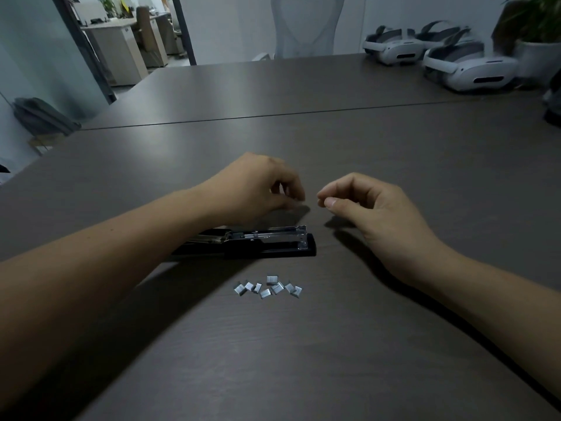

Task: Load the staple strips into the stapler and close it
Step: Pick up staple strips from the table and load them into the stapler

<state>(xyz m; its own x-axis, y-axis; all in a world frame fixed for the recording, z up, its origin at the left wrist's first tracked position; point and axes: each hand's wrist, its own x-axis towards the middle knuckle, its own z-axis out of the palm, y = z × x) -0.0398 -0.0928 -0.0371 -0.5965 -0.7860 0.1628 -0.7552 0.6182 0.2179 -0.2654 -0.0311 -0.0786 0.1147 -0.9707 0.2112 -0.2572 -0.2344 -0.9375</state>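
A black stapler with a clear top lies on its base across the dark table, its front end pointing right; its left part is hidden behind my left forearm. Several short staple strips lie scattered just in front of it. My left hand hovers behind the stapler with fingers curled and pinched, nothing visible in them. My right hand floats to the right of the stapler's front end, thumb against curled fingers, apparently holding nothing.
Three white headsets sit at the table's far right, beside a potted plant. A white chair stands beyond the far edge. A seam crosses the table.
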